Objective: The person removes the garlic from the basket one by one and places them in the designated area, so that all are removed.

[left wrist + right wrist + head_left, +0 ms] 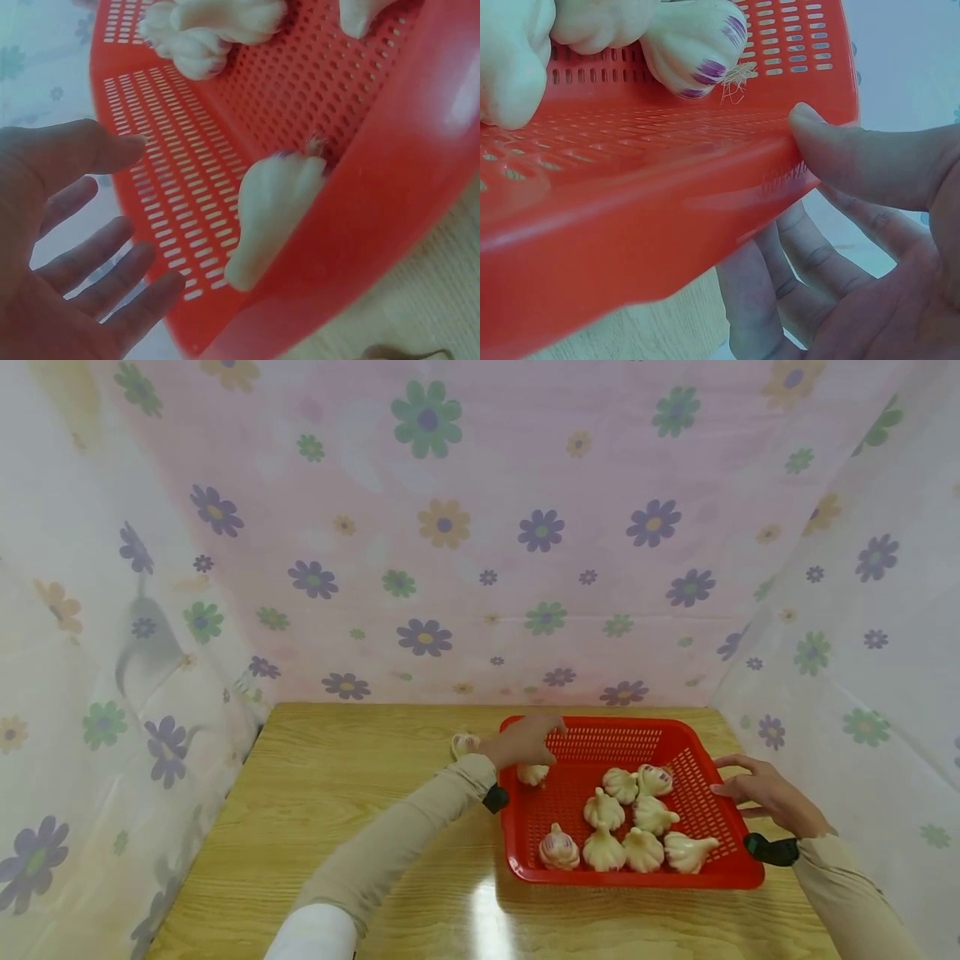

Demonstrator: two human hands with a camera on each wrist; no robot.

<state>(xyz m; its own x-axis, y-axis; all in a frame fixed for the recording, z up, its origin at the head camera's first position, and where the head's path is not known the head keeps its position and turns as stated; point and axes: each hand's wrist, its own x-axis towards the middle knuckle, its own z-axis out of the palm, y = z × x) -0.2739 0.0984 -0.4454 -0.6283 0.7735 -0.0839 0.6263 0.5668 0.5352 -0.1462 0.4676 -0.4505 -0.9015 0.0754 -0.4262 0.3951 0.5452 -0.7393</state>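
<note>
A red plastic basket with slotted walls holds several garlic bulbs, most of them gathered in its right half. My left hand is over the basket's back left corner, its fingers spread and nothing between them. Just below that hand, one garlic bulb lies inside against the left wall. Another garlic bulb sits outside on the table, partly hidden by the left wrist. At the basket's right side, my right hand grips the rim, thumb on top and fingers curled beneath.
The basket stands on a wood-grain table, near its right side. Flower-patterned sheeting rises behind the table and on both sides. Dark wrist straps are worn over the beige sleeves.
</note>
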